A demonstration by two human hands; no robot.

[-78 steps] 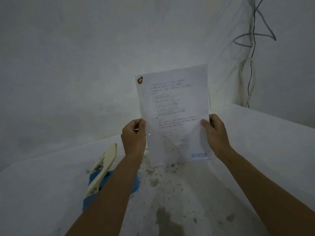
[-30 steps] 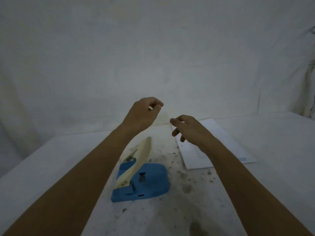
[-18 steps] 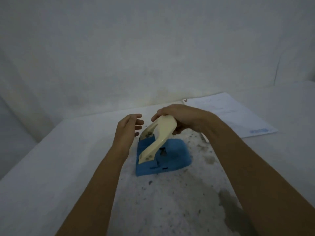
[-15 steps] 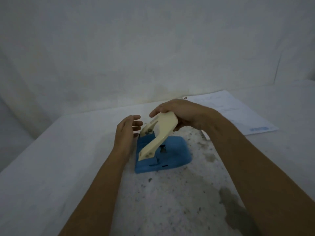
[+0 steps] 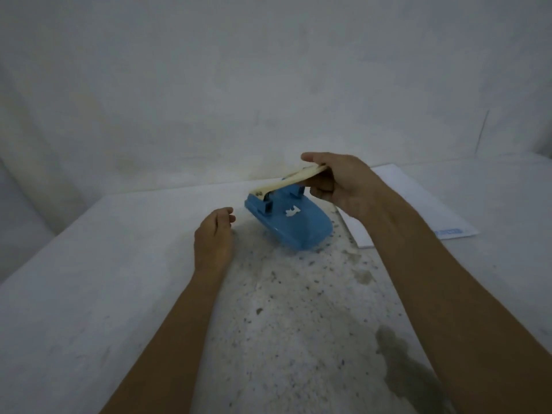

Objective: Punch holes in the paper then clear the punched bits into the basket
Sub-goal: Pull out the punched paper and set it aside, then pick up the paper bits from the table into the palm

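- The right hand point(image 5: 343, 186) grasps the cream, smooth plastic lever point(image 5: 294, 179) of the blue plastic hole punch point(image 5: 291, 219), thumb on top and fingers curled beneath the lever's free end.
- The punch is lifted and tipped, so its rounded blue base faces the camera, with only its lower edge near or on the table; I cannot tell whether it touches.
- A small ragged white scrap point(image 5: 292, 211) clings to the middle of the blue base.
- The left hand point(image 5: 213, 237) holds nothing; its fingers are loosely curled, just beside the punch's left end, not touching it.
- The white printed sheet of paper point(image 5: 418, 216) lies flat on the table behind the right forearm, with a blue mark near its nearer corner.
- The table point(image 5: 89, 294) is a pale, matt surface, speckled with dark flecks in the middle and marked by a dark stain point(image 5: 400, 363) near the right forearm.
- A pale, creased cloth backdrop point(image 5: 268, 85) hangs behind.
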